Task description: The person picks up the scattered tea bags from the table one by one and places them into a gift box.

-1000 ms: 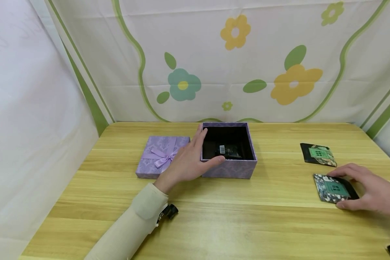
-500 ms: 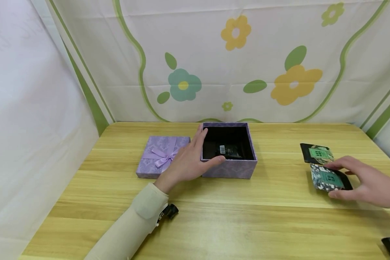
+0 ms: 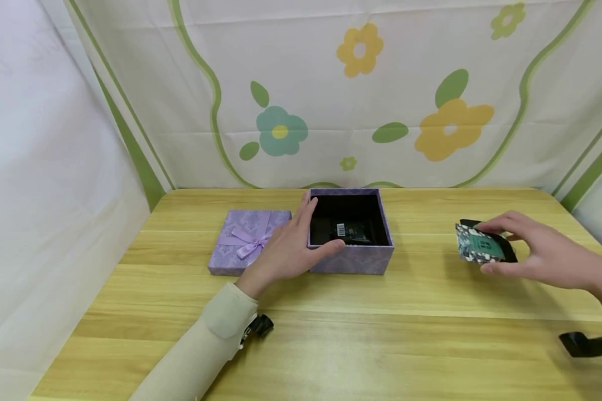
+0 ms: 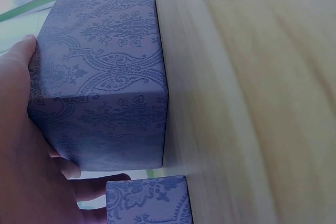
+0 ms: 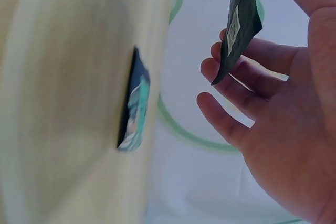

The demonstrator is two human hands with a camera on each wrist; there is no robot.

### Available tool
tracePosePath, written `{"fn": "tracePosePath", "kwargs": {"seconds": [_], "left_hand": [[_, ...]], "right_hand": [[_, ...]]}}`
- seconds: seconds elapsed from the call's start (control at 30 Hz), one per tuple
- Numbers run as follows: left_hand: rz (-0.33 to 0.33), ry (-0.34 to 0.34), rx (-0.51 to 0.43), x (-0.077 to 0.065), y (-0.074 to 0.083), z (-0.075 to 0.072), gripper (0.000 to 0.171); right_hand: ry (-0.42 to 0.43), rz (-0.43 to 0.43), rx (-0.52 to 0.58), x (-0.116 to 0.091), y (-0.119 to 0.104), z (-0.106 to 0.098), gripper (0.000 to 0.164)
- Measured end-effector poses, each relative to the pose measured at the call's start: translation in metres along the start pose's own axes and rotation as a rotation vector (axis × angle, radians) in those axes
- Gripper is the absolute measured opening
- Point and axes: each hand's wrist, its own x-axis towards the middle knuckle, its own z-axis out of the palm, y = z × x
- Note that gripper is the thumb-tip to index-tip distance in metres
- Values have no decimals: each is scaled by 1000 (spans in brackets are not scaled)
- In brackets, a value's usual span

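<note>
Starting with the floral packet [image 3: 481,245]: held up off the desk [image 3: 356,340] over on the right, pinched at its edges between the thumb and fingers of the right hand [image 3: 544,253]. Looks thin and slightly curved in the right wrist view, so probably easy to lose to a twist, or to crease with too hard a squeeze. Also worth watching the second packet [image 5: 135,111], lying on the desk nearby and mostly hidden behind the held one in the head view. Could easily get bumped or dragged along by a low pass of the hand. Further left, a purple box [image 3: 351,260] with no lid on and a dark packet [image 3: 353,233] lying inside. Touched by the left hand [image 3: 291,248], with fingers fairly straight along the left wall and thumb over the front edge, so not really clamped. Might skid or turn under an uneven push from that thumb. Just beside the box, apart from it, the lid [image 3: 238,234] with its ribbon bow, partly hidden by the left hand. Could get shoved, or have the bow squashed, with a careless shift of that wrist.
</note>
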Motion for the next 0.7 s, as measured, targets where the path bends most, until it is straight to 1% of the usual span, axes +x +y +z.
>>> {"fn": "tracePosePath", "kwargs": {"seconds": [0.27, 0.43, 0.53, 0.7], "left_hand": [[7, 0, 6, 0, 0, -1, 111], [3, 0, 8, 0, 0, 0, 111], [1, 5, 13, 0, 0, 0, 111], [1, 10, 29, 0, 0, 1, 111]], "right_hand": [[11, -2, 6, 26, -25, -10, 68], [27, -44, 33, 41, -38, -13, 65], [37, -69, 30, 50, -46, -14, 65], [20, -76, 32, 62, -60, -16, 64]]}}
